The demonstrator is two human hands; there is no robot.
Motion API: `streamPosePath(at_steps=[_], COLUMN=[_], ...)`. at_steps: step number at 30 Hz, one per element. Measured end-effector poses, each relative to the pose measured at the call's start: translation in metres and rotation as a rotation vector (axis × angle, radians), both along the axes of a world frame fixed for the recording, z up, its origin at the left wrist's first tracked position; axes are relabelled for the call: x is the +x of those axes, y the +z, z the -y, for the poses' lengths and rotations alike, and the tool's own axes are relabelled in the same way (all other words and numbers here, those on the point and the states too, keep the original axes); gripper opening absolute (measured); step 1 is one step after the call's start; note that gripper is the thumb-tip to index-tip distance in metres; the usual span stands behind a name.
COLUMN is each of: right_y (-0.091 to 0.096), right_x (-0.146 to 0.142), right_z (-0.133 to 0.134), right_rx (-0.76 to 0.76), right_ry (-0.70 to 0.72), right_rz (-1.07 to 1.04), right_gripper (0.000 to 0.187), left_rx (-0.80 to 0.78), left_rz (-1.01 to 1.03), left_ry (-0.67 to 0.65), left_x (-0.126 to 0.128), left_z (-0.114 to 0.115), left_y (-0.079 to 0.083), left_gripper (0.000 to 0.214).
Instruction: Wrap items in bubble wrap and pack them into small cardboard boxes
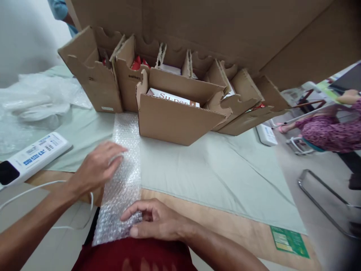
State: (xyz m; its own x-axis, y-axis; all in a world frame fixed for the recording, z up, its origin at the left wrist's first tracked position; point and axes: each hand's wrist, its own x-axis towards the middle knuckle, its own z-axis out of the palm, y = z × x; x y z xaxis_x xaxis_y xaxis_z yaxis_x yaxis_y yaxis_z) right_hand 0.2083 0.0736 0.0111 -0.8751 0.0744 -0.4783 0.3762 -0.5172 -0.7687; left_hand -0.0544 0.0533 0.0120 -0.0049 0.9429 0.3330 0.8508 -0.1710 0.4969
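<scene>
A long strip of bubble wrap (124, 177) runs from beneath the cardboard bins across the table edge, down to my lap. My left hand (98, 165) is above the strip's left side, fingers stretched forward and thumb apart, with nothing visible in it. Close to the strip's near end, my right hand (158, 220) is curved over the wrap, its index finger and thumb spread; whether it presses on the wrap is unclear. Just beyond, an open cardboard bin (180, 120) holds a white box (172, 97) lettered "Su-per".
Several more cardboard bins (105, 86) stand in a row behind, before a tall cardboard panel (197, 30). Crumpled clear wrap (42, 101) and a white device (36, 156) with a cable lie left. At right are a green card (290, 241) and a seated person (332, 128).
</scene>
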Motion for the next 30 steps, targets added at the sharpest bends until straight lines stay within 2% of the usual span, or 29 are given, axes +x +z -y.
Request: streamPosePath(at_steps=[2, 4, 6, 8, 9, 11, 14, 16, 18, 21, 23, 25, 27, 30], right_y=[0.009, 0.017, 0.021, 0.02, 0.017, 0.007, -0.008, -0.016, -0.02, -0.02, -0.019, -0.02, -0.024, -0.031], right_x=[-0.003, -0.012, -0.027, -0.045, -0.055, -0.073, -0.09, -0.092, -0.085, -0.066, -0.055, -0.05, -0.052, -0.058], right_z=[-0.009, -0.019, -0.031, -0.046, -0.054, -0.07, -0.085, -0.087, -0.084, -0.075, -0.069, -0.064, -0.061, -0.061], right_rx=[-0.051, -0.093, -0.11, -0.096, -0.084, -0.064, -0.004, 0.088, 0.274, 0.802, 1.185, 1.469, 1.66, 1.839], right_ry=[-0.037, -0.152, -0.278, -0.369, -0.394, -0.427, -0.406, -0.397, -0.403, -0.341, -0.185, -0.001, 0.106, 0.137], right_rz=[-0.07, -0.169, -0.267, -0.322, -0.328, -0.296, -0.186, -0.133, -0.114, -0.163, -0.225, -0.243, -0.201, -0.171], right_gripper=[0.05, 0.044, 0.044, 0.048, 0.051, 0.062, 0.092, 0.104, 0.1, 0.073, 0.056, 0.045, 0.034, 0.022], left_rx=[-0.136, -0.293, -0.362, -0.329, -0.31, -0.279, -0.204, -0.115, -0.072, -0.092, -0.111, -0.12, -0.124, -0.128], left_rz=[0.251, 0.471, 0.72, 0.933, 0.974, 0.885, 0.459, 0.163, -0.045, -0.182, -0.212, -0.219, -0.228, -0.262], left_ry=[-0.116, -0.123, -0.077, -0.009, 0.044, 0.221, 0.501, 0.578, 0.584, 0.57, 0.549, 0.518, 0.49, 0.463], left_x=[0.0, -0.002, -0.006, -0.006, -0.004, 0.005, 0.022, 0.03, 0.033, 0.031, 0.027, 0.024, 0.02, 0.015], left_z=[0.037, 0.06, 0.069, 0.068, 0.066, 0.059, 0.052, 0.049, 0.047, 0.046, 0.044, 0.041, 0.037, 0.033], left_y=[-0.011, -0.022, -0.031, -0.036, -0.036, -0.035, -0.033, -0.035, -0.038, -0.04, -0.04, -0.039, -0.038, -0.04], left_gripper=[0.024, 0.029, 0.05, 0.078, 0.085, 0.082, 0.069, 0.067, 0.066, 0.065, 0.062, 0.058, 0.057, 0.057])
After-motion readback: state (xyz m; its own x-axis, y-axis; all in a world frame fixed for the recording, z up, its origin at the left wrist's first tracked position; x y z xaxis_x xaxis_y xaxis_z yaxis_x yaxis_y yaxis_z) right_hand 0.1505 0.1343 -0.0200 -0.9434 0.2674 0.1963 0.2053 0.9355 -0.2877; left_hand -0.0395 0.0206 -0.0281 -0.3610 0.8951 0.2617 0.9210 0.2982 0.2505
